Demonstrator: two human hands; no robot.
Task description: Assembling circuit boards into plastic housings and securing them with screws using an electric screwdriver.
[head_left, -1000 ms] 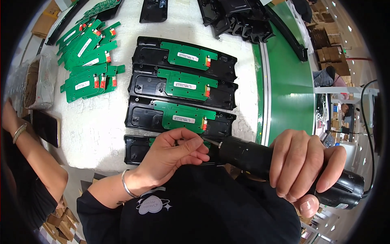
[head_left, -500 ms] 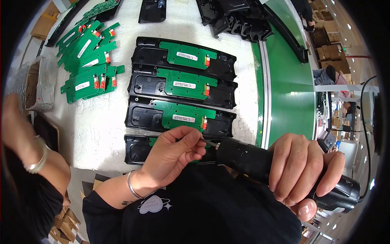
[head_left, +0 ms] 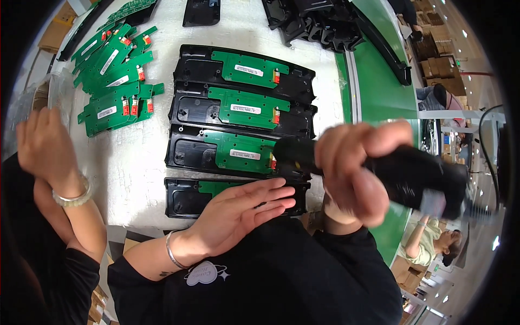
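Observation:
My right hand (head_left: pixel 357 168), blurred by motion, is wrapped round a black electric screwdriver (head_left: pixel 420 179). Its front end is over the right part of the green circuit board (head_left: pixel 230 143) in the third black panel (head_left: pixel 184 151); the bit cannot be made out. My left hand (head_left: pixel 233 216) lies with fingers stretched out above the nearest black panel (head_left: pixel 179 197), covering part of that panel's board. A small dark speck, too small to name, shows by its fingers. Two more black panels with boards, the farthest (head_left: pixel 195 67) and the second (head_left: pixel 192 103), lie beyond.
A pile of green circuit boards (head_left: pixel 105 111) with red-and-white parts lies at the left of the white foam surface (head_left: pixel 132 173). Black plastic parts (head_left: pixel 319 27) sit at the back right. Another person's hands (head_left: pixel 49 146) are at the left edge. A green surface (head_left: pixel 379 103) borders the right.
My right hand has brought the screwdriver up and left to the third panel's board. My left hand has gone from a pinch near the bit to stretched fingers. The other person's hands moved right.

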